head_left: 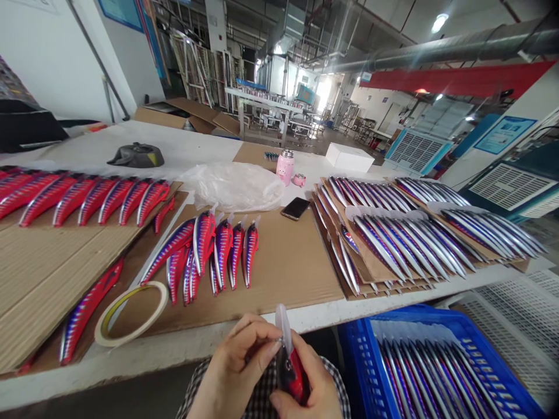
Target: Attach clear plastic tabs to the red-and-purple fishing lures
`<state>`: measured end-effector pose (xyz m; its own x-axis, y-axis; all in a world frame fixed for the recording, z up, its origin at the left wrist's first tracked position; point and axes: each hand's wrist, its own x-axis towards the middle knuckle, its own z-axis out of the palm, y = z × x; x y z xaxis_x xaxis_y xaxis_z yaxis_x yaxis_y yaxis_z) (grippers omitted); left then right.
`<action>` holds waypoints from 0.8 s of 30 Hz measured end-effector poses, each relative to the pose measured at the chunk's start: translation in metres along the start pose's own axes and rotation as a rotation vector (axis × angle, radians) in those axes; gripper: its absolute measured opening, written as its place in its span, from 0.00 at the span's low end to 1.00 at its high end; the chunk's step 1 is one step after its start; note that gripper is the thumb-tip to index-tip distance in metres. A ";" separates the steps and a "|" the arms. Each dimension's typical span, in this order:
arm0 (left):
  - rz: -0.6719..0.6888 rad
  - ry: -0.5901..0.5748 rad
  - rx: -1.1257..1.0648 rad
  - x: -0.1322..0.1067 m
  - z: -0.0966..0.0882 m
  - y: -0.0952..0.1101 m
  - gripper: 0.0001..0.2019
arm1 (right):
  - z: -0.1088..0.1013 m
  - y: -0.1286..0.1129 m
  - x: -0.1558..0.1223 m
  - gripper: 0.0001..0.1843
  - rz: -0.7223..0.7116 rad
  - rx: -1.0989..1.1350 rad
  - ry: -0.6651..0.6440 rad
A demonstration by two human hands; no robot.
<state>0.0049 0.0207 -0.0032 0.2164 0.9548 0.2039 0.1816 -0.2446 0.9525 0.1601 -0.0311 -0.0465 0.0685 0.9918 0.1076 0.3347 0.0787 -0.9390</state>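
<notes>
My right hand [312, 384] is wrapped around a red and black fishing lure [292, 372], held upright below the table's front edge. Its clear lip [283, 326] points up. Beside the lip's base, my left hand [244, 364] pinches thumb and forefinger together; what sits between those fingertips is too small to tell. On the cardboard ahead lies a group of red and purple striped lures [223, 253], some overlapping. A roll of masking tape [102, 331] rests on the left, near a single striped lure [89, 311].
Cardboard [61, 256] at left carries a row of red lures. Stacked cardboard sheets [371, 262] at right hold silver-purple lures. A blue basket [353, 349] with more lures stands low right. A phone [296, 208], pink bottle [285, 169] and plastic bag [236, 183] lie farther back.
</notes>
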 end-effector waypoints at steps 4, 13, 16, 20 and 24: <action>-0.065 -0.041 0.117 -0.001 0.001 0.004 0.07 | -0.001 0.000 0.000 0.44 -0.006 -0.013 0.014; -0.172 -0.097 0.197 0.002 -0.002 0.021 0.07 | -0.003 0.011 -0.003 0.47 -0.163 -0.167 0.049; -0.171 -0.116 0.188 0.003 -0.003 0.025 0.07 | -0.006 0.012 -0.002 0.48 -0.229 -0.207 0.049; -0.185 -0.127 0.197 0.002 -0.003 0.026 0.07 | -0.010 0.011 -0.001 0.49 -0.269 -0.231 0.045; -0.179 -0.120 0.202 0.001 -0.002 0.025 0.07 | -0.012 0.011 0.000 0.49 -0.281 -0.239 0.025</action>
<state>0.0077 0.0155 0.0211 0.2735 0.9619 -0.0035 0.4121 -0.1139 0.9040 0.1748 -0.0319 -0.0533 -0.0357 0.9317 0.3614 0.5534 0.3195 -0.7692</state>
